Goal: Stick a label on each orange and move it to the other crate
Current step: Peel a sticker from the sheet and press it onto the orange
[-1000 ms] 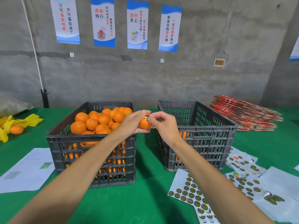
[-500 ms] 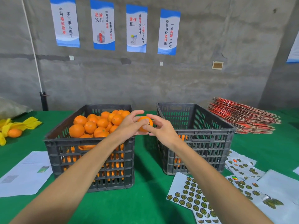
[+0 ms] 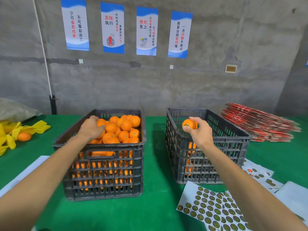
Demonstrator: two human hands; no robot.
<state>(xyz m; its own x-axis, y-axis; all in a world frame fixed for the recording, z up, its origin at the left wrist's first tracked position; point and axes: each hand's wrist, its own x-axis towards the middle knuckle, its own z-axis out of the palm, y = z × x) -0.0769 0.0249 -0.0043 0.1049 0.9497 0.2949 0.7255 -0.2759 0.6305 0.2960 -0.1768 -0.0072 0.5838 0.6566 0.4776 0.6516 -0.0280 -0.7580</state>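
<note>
Two dark plastic crates stand side by side on the green table. The left crate (image 3: 100, 157) is heaped with oranges (image 3: 123, 129). The right crate (image 3: 208, 164) holds only a few oranges low down, seen through its slots. My right hand (image 3: 200, 132) grips a labelled orange (image 3: 189, 124) above the right crate's near left part, a small round sticker showing on it. My left hand (image 3: 91, 127) rests palm down on the heap in the left crate, fingers curled over an orange; whether it grips one is hidden.
A sheet of round labels (image 3: 211, 209) lies in front of the right crate, more sheets (image 3: 260, 174) to its right. White paper (image 3: 21, 175) lies at the left. Yellow cloths with a loose orange (image 3: 24, 136) sit far left. Flattened red cartons (image 3: 260, 122) are stacked far right.
Both hands held one orange between the crates. Now they have parted: the right hand carried the orange over the right crate, the left hand went to the heap in the left crate.
</note>
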